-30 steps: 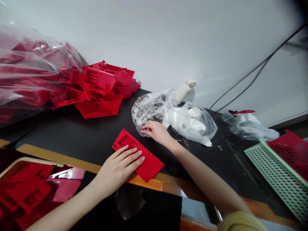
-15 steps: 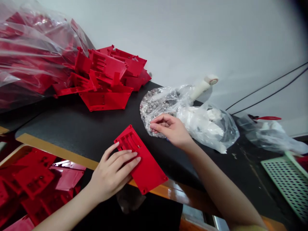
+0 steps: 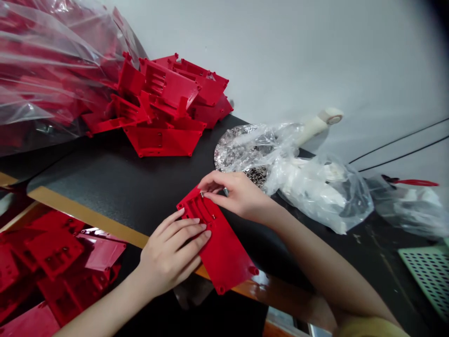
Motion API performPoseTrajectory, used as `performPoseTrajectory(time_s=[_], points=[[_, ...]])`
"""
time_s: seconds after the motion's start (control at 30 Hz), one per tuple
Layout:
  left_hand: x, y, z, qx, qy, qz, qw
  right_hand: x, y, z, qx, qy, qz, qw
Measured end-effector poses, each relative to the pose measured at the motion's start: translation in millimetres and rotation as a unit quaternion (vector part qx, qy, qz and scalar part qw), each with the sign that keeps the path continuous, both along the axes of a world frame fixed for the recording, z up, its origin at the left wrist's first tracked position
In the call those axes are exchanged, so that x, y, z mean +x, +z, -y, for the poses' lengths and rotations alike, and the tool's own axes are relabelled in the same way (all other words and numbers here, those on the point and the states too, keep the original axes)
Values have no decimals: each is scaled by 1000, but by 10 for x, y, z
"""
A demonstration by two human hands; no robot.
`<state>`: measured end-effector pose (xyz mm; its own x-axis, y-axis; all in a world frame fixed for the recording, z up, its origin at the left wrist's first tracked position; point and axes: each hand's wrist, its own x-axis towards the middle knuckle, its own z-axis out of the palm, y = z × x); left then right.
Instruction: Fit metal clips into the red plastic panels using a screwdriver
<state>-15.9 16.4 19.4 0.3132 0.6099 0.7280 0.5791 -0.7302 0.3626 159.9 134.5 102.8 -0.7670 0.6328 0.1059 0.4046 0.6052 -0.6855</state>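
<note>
A red plastic panel (image 3: 229, 252) with slots at its upper end lies slanted at the table's front edge. My left hand (image 3: 175, 250) rests on its left side, fingers spread flat over the slotted part. At the panel's top end, my right hand (image 3: 233, 192) pinches a small metal piece (image 3: 202, 194) between thumb and forefinger, right over the slots. Another small metal piece (image 3: 213, 216) sits in a slot. Behind my right hand, a clear bag (image 3: 238, 147) holds many small metal parts (image 3: 257, 176).
Red panels (image 3: 168, 140) are piled at the back left beside a large clear bag (image 3: 45, 70). More lie in a bin (image 3: 21, 215) at lower left. A bag of white pieces (image 3: 326, 192), a white roll (image 3: 315, 126) and a green basket (image 3: 428, 271) are on the right.
My right hand has moved left and down from the bag of metal parts to the panel's top end. My left hand stays on the panel. The whole view has shifted slightly.
</note>
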Motion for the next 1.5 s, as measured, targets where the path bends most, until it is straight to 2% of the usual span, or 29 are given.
performPoseTrajectory(time_s=[0.23,0.63,0.77,0.87,0.97,1.07,1.13,1.2,1.27,1.3,1.4,1.47,1.5], points=[[-9,-4,-7,-3,4,10,1000,-66,70,-13,87,20,102,991],[-23,-27,-15,4,6,4,1000,-107,57,-27,105,15,132,986],[-28,-35,-11,8,4,6,1000,-102,32,-10,156,10,152,976],[-28,-43,-8,6,2,10,1000,-71,-7,70,226,14,172,959],[-24,-48,-7,3,0,10,1000,-56,-69,162,272,23,158,949],[-20,-43,-7,3,2,9,1000,-56,-109,203,279,12,112,954],[-19,-36,-7,2,1,9,1000,-13,-85,189,289,-43,76,953],[-19,-30,-7,1,0,12,1000,123,-2,145,281,-147,74,945],[-20,-27,-7,2,-2,14,1000,378,135,86,235,-268,134,925],[-20,-28,-7,4,-2,14,1000,546,216,60,205,-317,184,907],[-21,-37,-8,9,-3,11,1000,1133,456,51,98,-447,348,818],[-20,-47,-9,13,-4,9,1000,1510,552,113,16,-512,382,769],[-19,-51,-10,15,-4,8,1000,1674,565,154,16,-538,383,751]])
